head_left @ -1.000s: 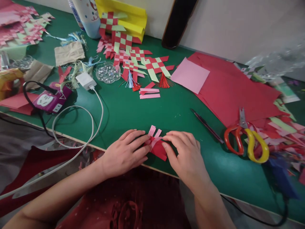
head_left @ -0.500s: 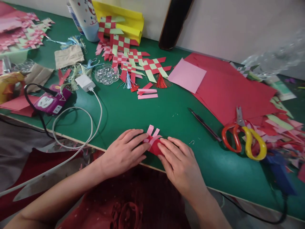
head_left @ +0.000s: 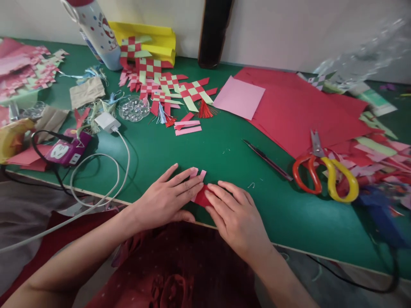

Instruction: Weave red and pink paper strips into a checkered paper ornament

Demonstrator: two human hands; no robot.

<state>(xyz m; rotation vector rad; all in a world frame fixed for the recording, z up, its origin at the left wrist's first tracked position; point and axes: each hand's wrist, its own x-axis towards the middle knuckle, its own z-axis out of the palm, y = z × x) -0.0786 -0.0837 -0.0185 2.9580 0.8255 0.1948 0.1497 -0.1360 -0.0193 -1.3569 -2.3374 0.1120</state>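
Craft workspace: scissors point(head_left: 317, 150), woven paper point(head_left: 194, 91)

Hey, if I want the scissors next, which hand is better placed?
Probably your right hand: the scissors lie on its side, and your left hand is farther away. Both hands touch the small red paper.

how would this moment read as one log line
left hand: on red-and-pink paper | right hand: on same paper | scissors: lying right

Light is dim; the table point(head_left: 298, 222) gleams; edges blur.
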